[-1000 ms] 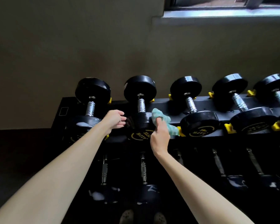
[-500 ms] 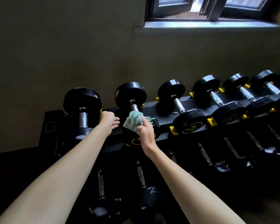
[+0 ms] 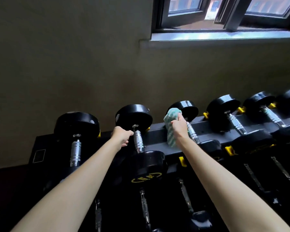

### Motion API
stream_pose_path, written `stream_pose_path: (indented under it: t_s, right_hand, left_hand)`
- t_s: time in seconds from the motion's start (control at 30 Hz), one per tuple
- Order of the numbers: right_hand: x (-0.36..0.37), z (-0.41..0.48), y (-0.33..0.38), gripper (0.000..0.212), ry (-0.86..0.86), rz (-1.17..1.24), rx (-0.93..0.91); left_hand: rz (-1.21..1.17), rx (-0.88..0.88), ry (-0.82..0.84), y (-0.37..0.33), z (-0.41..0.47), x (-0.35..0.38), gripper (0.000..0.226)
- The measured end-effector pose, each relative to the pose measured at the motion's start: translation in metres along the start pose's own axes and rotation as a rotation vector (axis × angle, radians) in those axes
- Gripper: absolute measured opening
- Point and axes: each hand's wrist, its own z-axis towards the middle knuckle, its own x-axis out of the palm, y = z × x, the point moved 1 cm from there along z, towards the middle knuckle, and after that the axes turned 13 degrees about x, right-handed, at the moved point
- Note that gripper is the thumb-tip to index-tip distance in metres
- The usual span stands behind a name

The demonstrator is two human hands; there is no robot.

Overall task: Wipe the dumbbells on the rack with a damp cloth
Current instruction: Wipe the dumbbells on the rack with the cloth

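The right hand grips the cloth, bunched against the third dumbbell on the rack. Best to wrap the cloth round the handle and twist. The left hand curls at the second dumbbell; whether it actually grips it I cannot tell.

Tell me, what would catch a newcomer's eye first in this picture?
Two bare arms reach in from below: the right hand holds a green-and-white cloth against the third dumbbell from the left on the top row. The left hand sits curled beside the second dumbbell, at its chrome handle. Above right, a bright window lights the dark rack.
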Motion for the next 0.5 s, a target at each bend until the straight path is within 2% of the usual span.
stream_pose_path:
  t_s: [0.07, 0.13, 0.27, 0.5]
  right_hand:
    - [0.016, 0.033, -0.011, 0.063, 0.051, -0.069, 0.078]
    - [0.030, 0.054, -0.019, 0.038, 0.108, -0.097, 0.128]
    - [0.056, 0.086, -0.021, 0.032, 0.233, 0.119, 0.240]
    - [0.076, 0.106, -0.015, 0.033, 0.354, 0.361, 0.504]
  left_hand:
    - [0.115, 0.001, 0.044, -0.001, 0.017, 0.007, 0.034]
    - [0.211, 0.002, 0.072, -0.003, 0.032, 0.015, 0.044]
    - [0.356, -0.046, 0.157, -0.001, 0.057, 0.028, 0.062]
    - [0.337, -0.108, 0.272, 0.004, 0.075, 0.030, 0.030]
